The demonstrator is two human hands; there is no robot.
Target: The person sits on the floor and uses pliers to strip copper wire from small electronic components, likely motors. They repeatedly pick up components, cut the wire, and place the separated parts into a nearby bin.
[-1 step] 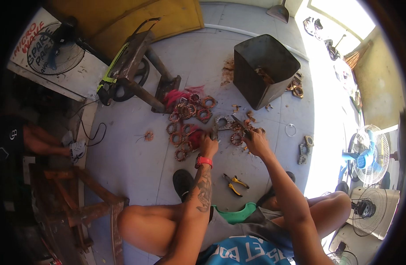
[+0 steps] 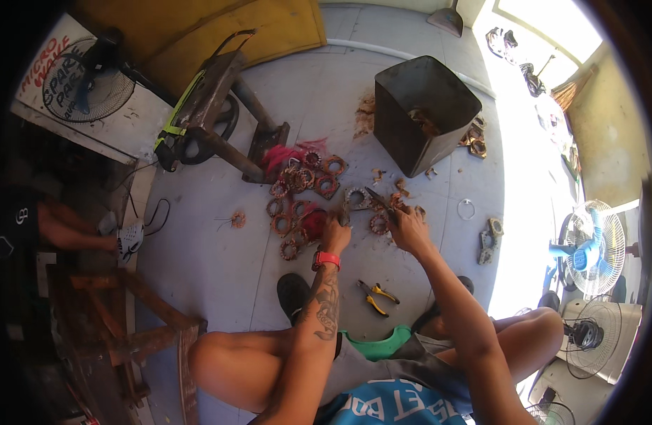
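Note:
My left hand [image 2: 336, 235] is closed at the near edge of a pile of motor stators [image 2: 298, 180] with copper windings. A short grey metal piece [image 2: 345, 212] sticks up from its fingers, beside a bare grey stator core [image 2: 357, 197]. My fingers hide where the two meet. In my right hand [image 2: 411, 230] is a dark tool with a pointed blade [image 2: 380, 199], its tip slanting up and left toward that core. Under the blade lies a copper-wound stator [image 2: 379, 224]. Yellow-handled pliers [image 2: 378, 297] rest on the floor between my feet.
A dark open bin [image 2: 425, 117] stands ahead, with stators beside it. To the left are a metal stand [image 2: 230, 106] and a wooden stool [image 2: 120, 319]. Another person's foot [image 2: 130, 239] shows at far left. A blue fan [image 2: 588, 255] and stator cores [image 2: 490, 241] are at right.
My right hand and its blade have shifted slightly left and up. My left hand stays almost in place. At far left, the other person's foot has moved a little.

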